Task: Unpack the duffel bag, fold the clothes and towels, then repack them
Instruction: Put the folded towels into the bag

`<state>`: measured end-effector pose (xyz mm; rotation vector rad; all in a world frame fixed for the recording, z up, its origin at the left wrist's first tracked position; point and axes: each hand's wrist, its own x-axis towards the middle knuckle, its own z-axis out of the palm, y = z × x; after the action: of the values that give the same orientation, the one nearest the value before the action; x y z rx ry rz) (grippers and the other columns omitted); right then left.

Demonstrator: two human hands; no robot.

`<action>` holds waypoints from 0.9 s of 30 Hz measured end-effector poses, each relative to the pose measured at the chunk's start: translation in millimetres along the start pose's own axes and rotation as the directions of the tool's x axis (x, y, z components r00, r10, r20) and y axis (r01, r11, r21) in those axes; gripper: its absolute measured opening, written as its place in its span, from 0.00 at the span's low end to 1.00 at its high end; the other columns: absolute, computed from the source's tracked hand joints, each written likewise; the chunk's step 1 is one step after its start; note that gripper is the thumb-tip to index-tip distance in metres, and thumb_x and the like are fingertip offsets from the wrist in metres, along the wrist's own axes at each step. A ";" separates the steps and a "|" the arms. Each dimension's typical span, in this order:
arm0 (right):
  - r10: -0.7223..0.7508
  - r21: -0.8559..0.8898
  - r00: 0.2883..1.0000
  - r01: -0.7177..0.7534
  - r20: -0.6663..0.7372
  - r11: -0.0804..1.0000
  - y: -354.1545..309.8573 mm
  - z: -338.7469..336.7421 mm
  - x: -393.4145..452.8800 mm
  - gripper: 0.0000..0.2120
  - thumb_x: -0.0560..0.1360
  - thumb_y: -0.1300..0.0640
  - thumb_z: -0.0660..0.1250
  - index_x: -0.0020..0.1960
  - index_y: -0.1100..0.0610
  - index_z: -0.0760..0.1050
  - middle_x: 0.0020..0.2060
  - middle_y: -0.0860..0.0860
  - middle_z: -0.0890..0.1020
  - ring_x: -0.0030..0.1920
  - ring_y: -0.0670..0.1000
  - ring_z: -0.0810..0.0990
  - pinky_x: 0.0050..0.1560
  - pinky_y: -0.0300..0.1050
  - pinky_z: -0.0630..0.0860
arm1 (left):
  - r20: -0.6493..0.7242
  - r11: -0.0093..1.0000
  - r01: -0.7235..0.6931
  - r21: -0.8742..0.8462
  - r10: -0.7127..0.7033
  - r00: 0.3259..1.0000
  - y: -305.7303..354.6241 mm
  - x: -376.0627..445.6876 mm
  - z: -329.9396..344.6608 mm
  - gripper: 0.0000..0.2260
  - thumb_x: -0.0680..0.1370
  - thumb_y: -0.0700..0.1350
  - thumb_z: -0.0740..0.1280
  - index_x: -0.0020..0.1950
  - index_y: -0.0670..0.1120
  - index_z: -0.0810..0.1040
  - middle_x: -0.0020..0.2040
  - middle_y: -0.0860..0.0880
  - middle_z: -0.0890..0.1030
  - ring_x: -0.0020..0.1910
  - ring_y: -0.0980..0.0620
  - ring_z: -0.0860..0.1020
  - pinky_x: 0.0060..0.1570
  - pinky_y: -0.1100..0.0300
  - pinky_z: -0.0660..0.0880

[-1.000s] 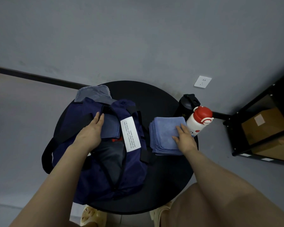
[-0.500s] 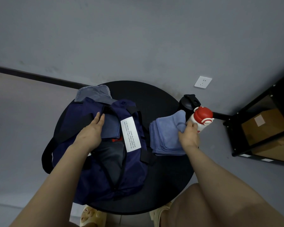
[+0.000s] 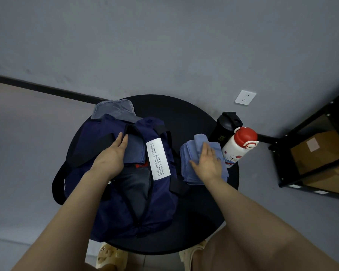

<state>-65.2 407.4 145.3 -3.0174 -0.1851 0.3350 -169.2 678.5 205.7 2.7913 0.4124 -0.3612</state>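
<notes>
While both flat hands, left hand (image 3: 111,157) on duffel bag (image 3: 98,151), right hand (image 3: 208,163) on towels (image 3: 186,169), grasp nothing, two bottles (image 3: 235,148) stand beside.

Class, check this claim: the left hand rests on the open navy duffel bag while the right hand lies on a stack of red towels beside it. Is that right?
Not quite. The head view shows the towels are blue, not red. The rest holds: the left hand rests on the open navy duffel bag, and the right hand lies on the stack beside it.

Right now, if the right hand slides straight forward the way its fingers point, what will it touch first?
Probably the raised fold of the blue towel stack under the right hand; the black bottle stands further right.
</notes>
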 end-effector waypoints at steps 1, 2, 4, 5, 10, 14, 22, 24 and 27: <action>0.004 -0.027 1.000 -0.004 0.007 1.000 -1.5 2.7 0.1 0.42 0.78 0.42 0.60 0.77 0.61 0.39 0.77 0.56 0.49 0.77 0.56 0.49 0.74 0.55 0.56 | 0.000 1.000 0.002 0.001 -0.002 1.000 0.5 -0.1 -0.2 0.37 0.75 0.29 0.54 0.78 0.48 0.40 0.78 0.50 0.39 0.65 0.43 0.71 0.53 0.56 0.70; 0.006 -0.056 1.000 -0.005 0.009 0.998 -2.8 4.7 -0.4 0.43 0.78 0.42 0.61 0.77 0.61 0.38 0.78 0.56 0.47 0.77 0.56 0.47 0.74 0.56 0.54 | -0.002 1.000 0.002 0.000 -0.002 1.000 0.6 -0.2 -0.5 0.36 0.75 0.29 0.54 0.78 0.48 0.41 0.78 0.50 0.39 0.65 0.43 0.71 0.53 0.56 0.70; 0.005 -0.117 1.000 -0.003 0.013 0.993 -4.7 8.2 -0.2 0.44 0.78 0.43 0.61 0.77 0.61 0.36 0.77 0.56 0.45 0.77 0.57 0.46 0.74 0.56 0.54 | -0.006 1.000 0.000 -0.001 0.000 1.000 0.0 -0.1 -0.6 0.36 0.75 0.29 0.54 0.78 0.48 0.41 0.78 0.50 0.39 0.64 0.43 0.71 0.53 0.56 0.70; 0.005 -0.143 1.000 -0.004 0.010 0.990 -5.4 8.8 0.2 0.44 0.78 0.44 0.61 0.76 0.61 0.36 0.77 0.57 0.45 0.77 0.57 0.46 0.74 0.56 0.54 | -0.005 1.000 0.000 -0.003 0.000 1.000 -0.5 -0.1 -0.4 0.37 0.75 0.29 0.54 0.78 0.48 0.41 0.78 0.50 0.39 0.64 0.43 0.72 0.52 0.57 0.70; 0.031 -0.165 0.999 -0.028 0.018 0.986 -4.7 3.2 2.3 0.40 0.79 0.50 0.62 0.77 0.62 0.38 0.77 0.58 0.47 0.77 0.58 0.51 0.72 0.55 0.61 | 0.000 1.000 0.002 -0.013 -0.002 1.000 -1.4 -0.3 -0.2 0.37 0.75 0.29 0.54 0.78 0.48 0.41 0.78 0.51 0.40 0.65 0.43 0.71 0.55 0.56 0.70; 0.046 -0.142 0.999 -0.048 -0.016 0.989 -1.8 -4.1 4.5 0.35 0.79 0.58 0.60 0.77 0.61 0.42 0.76 0.58 0.56 0.72 0.58 0.63 0.64 0.53 0.71 | -0.006 1.000 -0.001 -0.031 0.001 1.000 -1.9 -0.2 -0.9 0.37 0.75 0.29 0.54 0.78 0.48 0.41 0.78 0.51 0.40 0.66 0.42 0.70 0.55 0.55 0.70; -0.050 -0.070 0.985 0.039 -0.165 0.997 -8.4 -23.9 0.8 0.31 0.78 0.57 0.60 0.77 0.58 0.52 0.65 0.55 0.73 0.62 0.54 0.73 0.51 0.46 0.73 | -0.017 0.995 0.013 -0.094 -0.015 1.000 -8.4 -0.9 -6.2 0.38 0.74 0.28 0.55 0.78 0.48 0.42 0.78 0.52 0.41 0.67 0.43 0.69 0.54 0.55 0.72; -0.131 -0.051 0.967 0.123 -0.218 0.991 -17.4 -32.0 -3.1 0.31 0.78 0.55 0.61 0.77 0.58 0.53 0.69 0.55 0.70 0.66 0.53 0.71 0.56 0.46 0.72 | -0.023 0.992 0.022 -0.127 -0.025 0.999 -11.1 -2.7 -9.4 0.39 0.73 0.27 0.55 0.78 0.48 0.42 0.78 0.52 0.41 0.66 0.44 0.70 0.52 0.55 0.73; -0.260 0.034 0.922 0.281 -0.286 0.959 -33.3 -40.7 -7.9 0.31 0.78 0.56 0.63 0.77 0.57 0.53 0.72 0.55 0.66 0.70 0.53 0.67 0.61 0.48 0.71 | -0.028 0.986 0.032 -0.161 -0.037 0.999 -14.5 -5.6 -13.2 0.40 0.72 0.26 0.55 0.78 0.48 0.43 0.78 0.53 0.41 0.66 0.44 0.69 0.53 0.55 0.74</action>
<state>-67.4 435.7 190.2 -2.8682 -0.5448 -0.1070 -176.3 694.7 215.9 2.6386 0.4756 -0.2803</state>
